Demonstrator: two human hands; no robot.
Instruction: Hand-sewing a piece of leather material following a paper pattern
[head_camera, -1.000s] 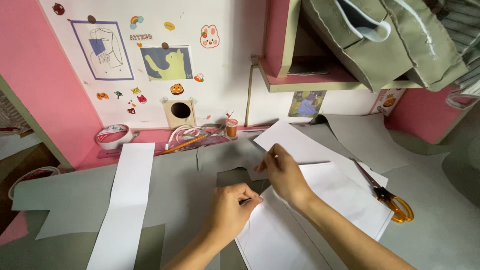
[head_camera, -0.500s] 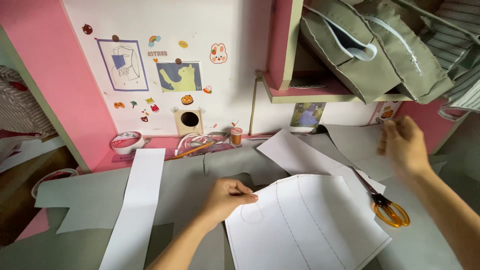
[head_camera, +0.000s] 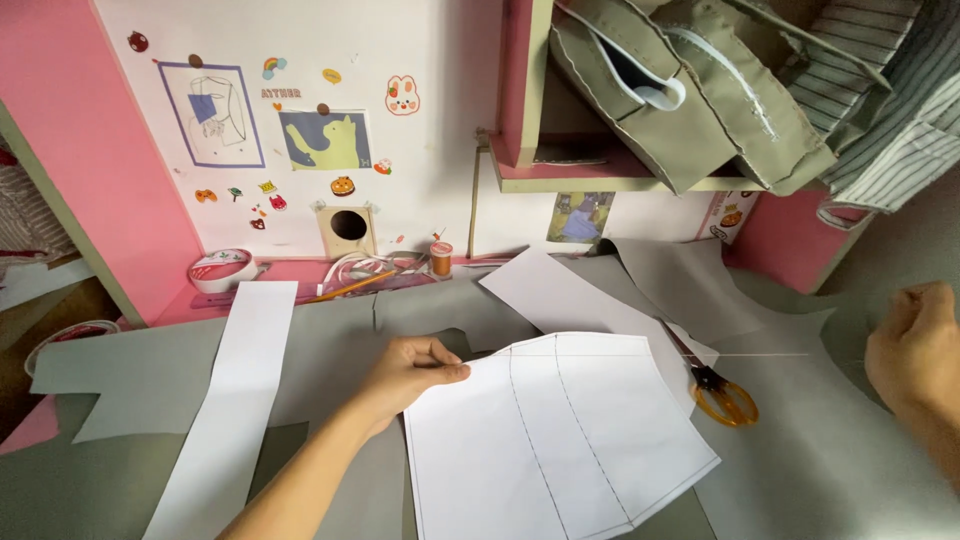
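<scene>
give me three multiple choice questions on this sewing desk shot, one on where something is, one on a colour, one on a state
1. Where do the orange-handled scissors lie?
A. right of the white paper pattern piece
B. on the pink shelf
C. under the long white paper strip

2. What colour is the fabric spread over the table?
A. red
B. grey-green
C. black

3. What is the left hand doing?
A. lifted off the table
B. gripping the scissors
C. pinching the pattern piece's upper left corner

Key: 1 A, the scissors rest by the pattern's right edge; 2 B, the cloth is muted grey-green; 3 C, the fingers close on that corner, while the right hand holds nothing visible.
</scene>
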